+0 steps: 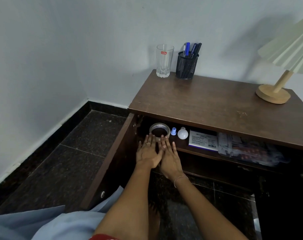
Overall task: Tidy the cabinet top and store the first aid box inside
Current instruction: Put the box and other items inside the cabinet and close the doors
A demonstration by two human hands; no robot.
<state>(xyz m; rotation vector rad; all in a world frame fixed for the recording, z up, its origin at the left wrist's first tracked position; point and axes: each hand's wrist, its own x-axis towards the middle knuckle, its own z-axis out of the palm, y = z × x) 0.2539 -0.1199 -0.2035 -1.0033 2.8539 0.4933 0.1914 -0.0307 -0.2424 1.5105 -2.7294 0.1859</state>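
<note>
Noted dark brown wood on the tabletop (216, 104). Saw a red label and cut facets on the clear glass (164, 61), black mesh on the pen holder (186, 66), blue and black on the pens (190, 49). Found cream pleats on the lamp shade (289, 49), pale wood on the lamp base (272, 95). Marked black speckled stone on the floor (60, 161), white on the bulb (182, 133).

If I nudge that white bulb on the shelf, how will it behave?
The bulb seems to lie on its side on the shelf, its globe round, so it will probably roll, perhaps off the open front edge. It looks light for its size and likely fragile, so a fall could break it.
</note>
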